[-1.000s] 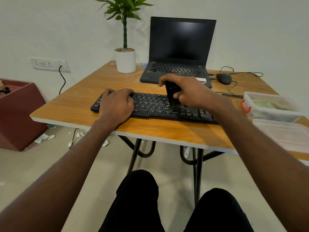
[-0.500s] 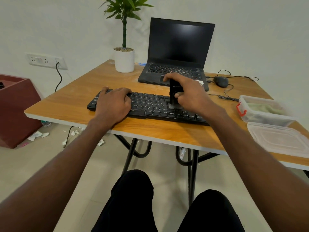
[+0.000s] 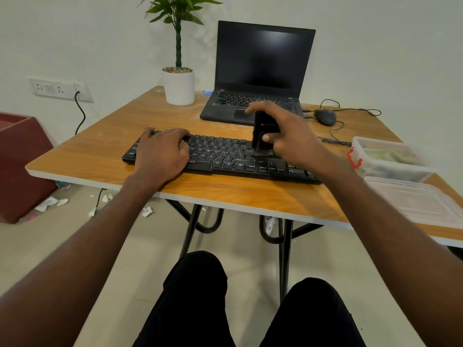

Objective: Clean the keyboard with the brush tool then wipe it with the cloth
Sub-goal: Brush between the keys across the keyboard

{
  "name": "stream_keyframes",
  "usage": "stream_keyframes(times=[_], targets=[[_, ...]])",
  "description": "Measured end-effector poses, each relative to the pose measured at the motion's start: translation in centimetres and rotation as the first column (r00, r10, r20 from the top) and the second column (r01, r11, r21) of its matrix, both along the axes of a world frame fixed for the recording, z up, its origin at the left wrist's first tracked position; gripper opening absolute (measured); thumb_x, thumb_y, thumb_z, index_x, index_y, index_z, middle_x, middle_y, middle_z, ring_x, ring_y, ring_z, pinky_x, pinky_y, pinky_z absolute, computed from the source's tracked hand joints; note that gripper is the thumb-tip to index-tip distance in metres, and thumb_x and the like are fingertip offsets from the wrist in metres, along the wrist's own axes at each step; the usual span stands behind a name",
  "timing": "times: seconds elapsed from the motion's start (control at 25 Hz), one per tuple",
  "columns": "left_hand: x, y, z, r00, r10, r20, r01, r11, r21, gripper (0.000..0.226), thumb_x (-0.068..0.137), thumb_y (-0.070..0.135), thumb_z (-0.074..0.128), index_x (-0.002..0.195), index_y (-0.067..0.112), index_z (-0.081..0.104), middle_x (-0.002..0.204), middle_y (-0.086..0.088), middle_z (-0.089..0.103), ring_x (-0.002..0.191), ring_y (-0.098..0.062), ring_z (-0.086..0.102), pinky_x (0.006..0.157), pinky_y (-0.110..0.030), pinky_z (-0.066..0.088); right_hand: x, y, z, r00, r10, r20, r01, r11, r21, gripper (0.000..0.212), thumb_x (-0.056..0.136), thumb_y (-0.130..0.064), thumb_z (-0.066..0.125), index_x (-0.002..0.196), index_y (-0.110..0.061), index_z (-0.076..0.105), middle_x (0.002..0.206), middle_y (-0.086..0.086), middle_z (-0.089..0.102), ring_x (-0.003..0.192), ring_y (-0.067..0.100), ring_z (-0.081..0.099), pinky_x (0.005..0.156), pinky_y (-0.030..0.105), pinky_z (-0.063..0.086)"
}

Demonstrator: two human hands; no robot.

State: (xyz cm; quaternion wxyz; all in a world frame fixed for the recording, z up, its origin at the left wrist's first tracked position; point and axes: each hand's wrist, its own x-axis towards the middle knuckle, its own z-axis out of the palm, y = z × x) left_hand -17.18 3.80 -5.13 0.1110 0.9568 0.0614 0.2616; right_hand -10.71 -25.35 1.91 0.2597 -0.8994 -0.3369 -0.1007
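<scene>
At the bottom of the frame the person's knees sit below the near edge of the table (image 3: 225, 194), and both forearms reach up toward frame centre.

The keyboard (image 3: 225, 156) lies across the centre of the frame, parallel to the near table edge. The left hand (image 3: 162, 154) rests palm-down on its left end with the fingers loosely bent over the keys, gripping nothing; judged function: bracing the keyboard against sliding.

The right hand (image 3: 288, 136) grips the brush tool (image 3: 263, 136), a dark upright block, with the thumb on its near face and the fingers wrapped over the top and far side. The bristle end meets the keys right of the keyboard's centre.

At the right edge of the frame, a clear container (image 3: 390, 159) holds a pale green item, probably the cloth, though it is too blurred to confirm. Its lid (image 3: 413, 201) lies flat on the table nearer the camera.

Farther back stand an open laptop (image 3: 260, 71), a mouse (image 3: 325, 116) to its right and a potted plant (image 3: 179, 83) to its left.

Step in hand: brushing, first of two stages. The wipe is not yet begun.

Next move, as judged: sweep the bristles along the key rows toward the unbrushed right end, keeping the tool upright and the left hand pressing down. The key area under the left hand requires a hand shift before it can be brushed.
</scene>
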Motion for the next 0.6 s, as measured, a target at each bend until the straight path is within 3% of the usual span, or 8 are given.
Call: stream_keyframes(times=[0.08,0.2,0.36,0.52,0.6], targets=[[0.1,0.0,-0.1,1.0,-0.003,-0.003,0.003,1.0,0.008,0.053,0.097,0.034,0.032,0.134,0.021,0.066,0.132,-0.003,0.072,0.117,-0.025,0.066,0.125,-0.053,0.02,-0.5,-0.3,-0.2,1.0,0.018,0.025,-0.016,0.998,-0.067,0.073,0.092,0.006,0.066,0.137,-0.047,0.046,0.141,0.006,0.053,0.128,0.027,0.055,0.076,0.025,0.054],[0.0,-0.1,0.0,1.0,-0.006,0.002,0.006,1.0,0.014,0.052,0.097,0.033,0.032,0.134,0.021,0.066,0.131,-0.004,0.072,0.116,-0.024,0.066,0.125,-0.053,0.02,-0.4,-1.4,0.9,0.989,-0.117,0.086,0.132,0.969,-0.207,0.071,0.092,0.001,0.068,0.138,-0.047,0.045,0.137,0.011,0.053,0.124,0.033,0.056,0.083,0.036,0.058],[0.0,-0.1,-0.1,1.0,-0.003,0.002,0.003,1.0,0.007,0.051,0.097,0.032,0.033,0.134,0.021,0.066,0.13,-0.005,0.073,0.113,-0.026,0.067,0.125,-0.053,0.021,-1.0,-0.3,0.1,1.0,0.015,-0.006,-0.015,0.999,-0.044,0.076,0.092,0.006,0.066,0.138,-0.049,0.045,0.14,0.006,0.052,0.128,0.028,0.055,0.08,0.032,0.059],[-0.1,-0.1,-0.1,1.0,0.002,0.003,-0.002,1.0,0.014,0.052,0.097,0.033,0.032,0.133,0.02,0.067,0.13,-0.005,0.073,0.112,-0.026,0.067,0.125,-0.053,0.021,-0.4,-1.1,1.6,0.989,-0.133,0.067,0.146,0.955,-0.258,0.067,0.093,-0.002,0.068,0.14,-0.043,0.045,0.138,0.01,0.056,0.125,0.032,0.058,0.078,0.033,0.054],[-0.1,-0.1,0.0,1.0,0.003,-0.004,-0.003,1.0,0.017,0.053,0.096,0.034,0.031,0.134,0.02,0.067,0.129,-0.005,0.073,0.112,-0.026,0.068,0.125,-0.054,0.021,-0.1,-0.9,2.1,0.99,-0.132,0.05,0.141,0.946,-0.292,0.065,0.094,-0.002,0.068,0.14,-0.042,0.045,0.138,0.009,0.057,0.124,0.032,0.059,0.076,0.03,0.051]])
